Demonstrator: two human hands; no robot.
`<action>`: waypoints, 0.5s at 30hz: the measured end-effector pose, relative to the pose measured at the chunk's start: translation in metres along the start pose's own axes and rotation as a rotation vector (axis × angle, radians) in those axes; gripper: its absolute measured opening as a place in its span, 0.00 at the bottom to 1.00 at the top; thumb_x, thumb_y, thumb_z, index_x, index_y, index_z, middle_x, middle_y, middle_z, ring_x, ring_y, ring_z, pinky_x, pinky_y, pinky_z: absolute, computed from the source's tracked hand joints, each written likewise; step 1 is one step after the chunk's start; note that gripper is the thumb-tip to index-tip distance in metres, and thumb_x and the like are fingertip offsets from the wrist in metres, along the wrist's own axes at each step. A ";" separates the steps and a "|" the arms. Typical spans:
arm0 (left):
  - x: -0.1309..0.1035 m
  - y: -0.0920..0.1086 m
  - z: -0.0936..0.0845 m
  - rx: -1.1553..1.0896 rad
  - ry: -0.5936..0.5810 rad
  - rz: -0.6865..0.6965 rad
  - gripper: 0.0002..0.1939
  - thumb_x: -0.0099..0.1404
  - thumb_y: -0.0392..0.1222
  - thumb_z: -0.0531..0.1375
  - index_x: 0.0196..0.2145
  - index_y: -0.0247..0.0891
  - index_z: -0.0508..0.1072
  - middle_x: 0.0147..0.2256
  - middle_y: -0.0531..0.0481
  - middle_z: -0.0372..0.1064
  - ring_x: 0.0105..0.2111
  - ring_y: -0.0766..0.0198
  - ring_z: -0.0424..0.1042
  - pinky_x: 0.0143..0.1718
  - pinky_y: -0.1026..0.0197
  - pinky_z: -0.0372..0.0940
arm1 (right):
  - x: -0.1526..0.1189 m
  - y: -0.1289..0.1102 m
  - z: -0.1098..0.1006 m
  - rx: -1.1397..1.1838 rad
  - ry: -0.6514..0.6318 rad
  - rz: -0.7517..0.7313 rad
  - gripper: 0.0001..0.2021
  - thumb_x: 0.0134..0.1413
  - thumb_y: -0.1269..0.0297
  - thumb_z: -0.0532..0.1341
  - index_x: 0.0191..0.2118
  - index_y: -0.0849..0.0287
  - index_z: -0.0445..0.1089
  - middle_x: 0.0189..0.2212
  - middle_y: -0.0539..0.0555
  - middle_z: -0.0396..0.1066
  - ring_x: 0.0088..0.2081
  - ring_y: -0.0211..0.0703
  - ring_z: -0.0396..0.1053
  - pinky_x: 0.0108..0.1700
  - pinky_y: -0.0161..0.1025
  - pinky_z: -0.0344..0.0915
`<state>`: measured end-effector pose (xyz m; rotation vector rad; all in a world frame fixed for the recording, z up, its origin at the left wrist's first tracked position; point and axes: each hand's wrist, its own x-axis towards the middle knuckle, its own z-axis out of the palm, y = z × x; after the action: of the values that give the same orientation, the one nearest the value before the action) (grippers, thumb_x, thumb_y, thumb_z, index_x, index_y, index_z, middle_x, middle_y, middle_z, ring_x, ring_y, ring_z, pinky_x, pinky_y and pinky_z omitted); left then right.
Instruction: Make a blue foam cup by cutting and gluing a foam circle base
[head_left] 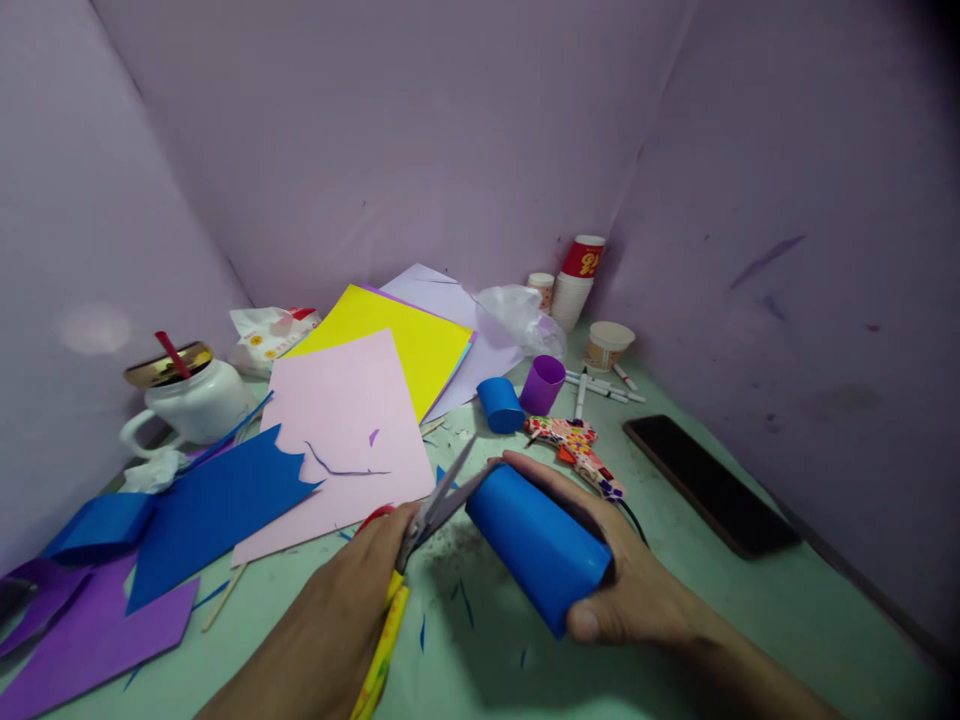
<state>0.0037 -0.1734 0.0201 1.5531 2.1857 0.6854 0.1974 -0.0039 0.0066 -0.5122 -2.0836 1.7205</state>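
Note:
My left hand (pixel 364 580) is closed round the scissors (pixel 411 545), which have yellow and red handles. Their blades are spread apart, and one blade reaches the upper left rim of a blue paper-covered cup (pixel 536 545). That cup lies tilted in my right hand (pixel 622 570), with the thumb at its lower end and the fingers along its far side. Small blue paper scraps (pixel 466 603) are scattered on the table below. Whether the blade touches the rim or is just in front of it, I cannot tell.
Pink (pixel 345 430) and yellow (pixel 390 335) sheets lie behind, cut blue paper (pixel 217 510) at left beside a white mug (pixel 199 405). Small blue (pixel 501 405) and purple (pixel 542 385) rolls, a patterned glue gun (pixel 577 450), markers (pixel 581 393) and a phone (pixel 709 485) stand or lie at right.

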 end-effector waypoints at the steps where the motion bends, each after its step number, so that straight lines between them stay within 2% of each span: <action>1: 0.001 0.000 -0.002 -0.040 -0.005 -0.015 0.29 0.63 0.40 0.49 0.62 0.48 0.54 0.61 0.48 0.59 0.59 0.56 0.60 0.57 0.53 0.59 | 0.001 0.000 0.000 0.009 0.005 0.001 0.53 0.28 0.39 0.70 0.63 0.51 0.55 0.63 0.59 0.55 0.61 0.67 0.55 0.62 0.61 0.45; 3: 0.006 -0.002 -0.007 -0.064 -0.016 -0.048 0.27 0.65 0.41 0.46 0.61 0.47 0.55 0.60 0.48 0.60 0.59 0.57 0.61 0.58 0.52 0.59 | 0.002 -0.001 0.000 0.010 0.004 0.009 0.53 0.27 0.39 0.70 0.63 0.51 0.55 0.63 0.59 0.56 0.61 0.68 0.55 0.61 0.62 0.47; 5: 0.010 -0.004 -0.012 0.011 -0.017 -0.104 0.26 0.65 0.40 0.45 0.61 0.45 0.56 0.59 0.47 0.61 0.58 0.56 0.62 0.57 0.51 0.59 | 0.002 -0.005 -0.003 -0.026 -0.004 0.041 0.53 0.26 0.38 0.70 0.63 0.52 0.56 0.62 0.59 0.57 0.60 0.70 0.56 0.60 0.63 0.48; 9: 0.015 -0.007 -0.018 0.242 -0.087 -0.246 0.28 0.62 0.37 0.46 0.60 0.41 0.58 0.53 0.41 0.68 0.52 0.50 0.68 0.52 0.45 0.62 | -0.006 -0.012 -0.017 -0.233 -0.048 0.222 0.48 0.26 0.41 0.71 0.59 0.51 0.63 0.58 0.60 0.64 0.55 0.73 0.62 0.57 0.67 0.53; 12: 0.015 -0.007 -0.019 0.350 -0.142 -0.257 0.28 0.60 0.37 0.47 0.59 0.39 0.60 0.51 0.39 0.70 0.50 0.47 0.70 0.49 0.46 0.63 | -0.015 -0.015 -0.031 -0.353 -0.095 0.364 0.42 0.27 0.47 0.73 0.55 0.52 0.69 0.50 0.61 0.71 0.48 0.70 0.69 0.51 0.65 0.62; 15: 0.014 -0.008 -0.016 0.340 -0.146 -0.226 0.28 0.58 0.37 0.49 0.57 0.42 0.62 0.49 0.41 0.71 0.47 0.48 0.72 0.46 0.49 0.65 | -0.017 -0.016 -0.040 -0.339 -0.148 0.347 0.37 0.29 0.51 0.73 0.53 0.49 0.71 0.46 0.58 0.74 0.44 0.64 0.72 0.47 0.58 0.68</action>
<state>-0.0159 -0.1656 0.0281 1.4202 2.4048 0.1298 0.2319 0.0187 0.0286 -0.9185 -2.5334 1.6234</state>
